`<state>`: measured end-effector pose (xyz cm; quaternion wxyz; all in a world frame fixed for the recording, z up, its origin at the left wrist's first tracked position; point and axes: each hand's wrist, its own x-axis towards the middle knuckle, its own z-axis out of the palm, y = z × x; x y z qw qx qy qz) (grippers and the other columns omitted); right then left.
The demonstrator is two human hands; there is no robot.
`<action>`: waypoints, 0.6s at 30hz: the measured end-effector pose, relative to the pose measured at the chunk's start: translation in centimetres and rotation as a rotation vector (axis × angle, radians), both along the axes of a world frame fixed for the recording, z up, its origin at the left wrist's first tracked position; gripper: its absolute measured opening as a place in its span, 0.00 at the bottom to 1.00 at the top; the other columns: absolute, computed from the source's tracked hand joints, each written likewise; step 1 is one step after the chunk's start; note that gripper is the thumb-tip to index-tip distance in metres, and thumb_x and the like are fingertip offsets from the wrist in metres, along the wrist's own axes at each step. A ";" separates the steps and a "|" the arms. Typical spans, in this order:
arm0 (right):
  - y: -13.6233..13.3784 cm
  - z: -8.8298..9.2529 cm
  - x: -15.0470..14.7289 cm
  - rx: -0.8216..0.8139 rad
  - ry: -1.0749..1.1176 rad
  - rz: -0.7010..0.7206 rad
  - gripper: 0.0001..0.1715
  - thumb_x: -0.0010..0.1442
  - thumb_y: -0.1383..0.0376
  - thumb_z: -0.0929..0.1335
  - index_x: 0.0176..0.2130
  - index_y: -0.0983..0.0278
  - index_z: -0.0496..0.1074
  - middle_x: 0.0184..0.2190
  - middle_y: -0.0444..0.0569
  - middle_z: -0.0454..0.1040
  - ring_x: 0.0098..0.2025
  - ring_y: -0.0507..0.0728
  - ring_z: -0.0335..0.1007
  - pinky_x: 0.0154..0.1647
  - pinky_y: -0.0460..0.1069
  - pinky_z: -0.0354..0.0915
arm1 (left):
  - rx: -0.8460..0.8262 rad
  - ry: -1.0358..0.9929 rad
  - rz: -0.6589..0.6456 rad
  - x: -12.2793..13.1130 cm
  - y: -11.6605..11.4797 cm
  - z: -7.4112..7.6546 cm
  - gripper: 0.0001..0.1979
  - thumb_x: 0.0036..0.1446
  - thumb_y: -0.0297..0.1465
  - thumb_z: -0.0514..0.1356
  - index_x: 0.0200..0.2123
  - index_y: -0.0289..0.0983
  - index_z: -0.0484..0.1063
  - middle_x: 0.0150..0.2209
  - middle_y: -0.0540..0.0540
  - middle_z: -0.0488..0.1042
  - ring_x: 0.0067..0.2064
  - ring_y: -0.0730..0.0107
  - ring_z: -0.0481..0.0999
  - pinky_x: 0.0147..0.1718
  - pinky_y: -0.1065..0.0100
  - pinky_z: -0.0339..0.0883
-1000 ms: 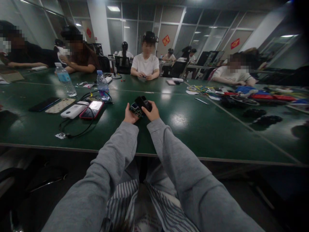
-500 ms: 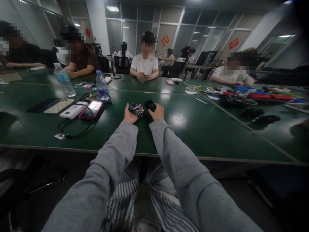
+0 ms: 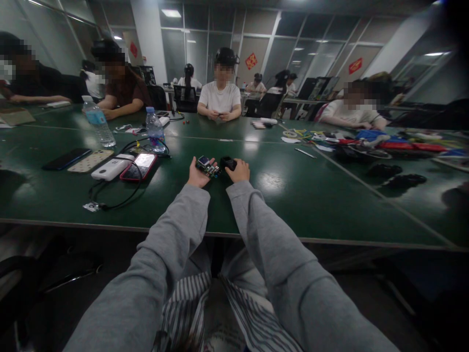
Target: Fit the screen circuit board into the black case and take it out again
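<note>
A green circuit board with a small screen (image 3: pixel 207 166) rests across the upturned palm and fingers of my left hand (image 3: pixel 198 177), above the green table. Beside it, my right hand (image 3: pixel 240 170) is closed around a black case (image 3: pixel 227 163), thumb on the near side and fingers over the far side. The case looks like a small hollow box; its inside is too dark to make out. Board and case are close together, with the board's right end near the case.
Left of my hands lie a red-edged phone (image 3: pixel 138 167), a white power bank (image 3: pixel 111 167), a black cable (image 3: pixel 124 199) and two more phones. Water bottles (image 3: pixel 155 129) stand behind them. Tangled cables (image 3: pixel 366 142) and a pen (image 3: pixel 306 153) lie right. A person (image 3: pixel 219 100) sits opposite.
The black case has tilted slightly in my right hand. My left hand and the circuit board have hardly moved.
</note>
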<state>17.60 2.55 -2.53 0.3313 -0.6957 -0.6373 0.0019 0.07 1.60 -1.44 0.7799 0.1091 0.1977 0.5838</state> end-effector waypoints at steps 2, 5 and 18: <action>0.0 -0.1 0.0 0.006 0.002 -0.001 0.31 0.55 0.56 0.71 0.55 0.66 0.67 0.52 0.60 0.72 0.54 0.68 0.63 0.53 0.59 0.61 | 0.001 0.003 0.003 0.0 0.0 0.0 0.27 0.62 0.51 0.51 0.52 0.35 0.68 0.48 0.35 0.77 0.52 0.51 0.76 0.50 0.54 0.69; 0.1 -0.1 -0.1 0.035 0.021 -0.015 0.31 0.57 0.54 0.70 0.55 0.66 0.66 0.53 0.60 0.71 0.55 0.68 0.63 0.53 0.60 0.61 | 0.002 0.009 0.004 0.0 -0.1 0.1 0.28 0.62 0.51 0.51 0.52 0.35 0.68 0.48 0.35 0.77 0.52 0.52 0.76 0.50 0.54 0.69; 0.2 -0.4 -0.2 0.062 0.040 -0.001 0.26 0.58 0.53 0.68 0.51 0.64 0.66 0.50 0.61 0.69 0.55 0.69 0.61 0.53 0.64 0.61 | -0.004 -0.001 0.004 0.0 0.2 -0.3 0.31 0.63 0.52 0.45 0.55 0.34 0.66 0.53 0.34 0.74 0.53 0.51 0.75 0.50 0.53 0.69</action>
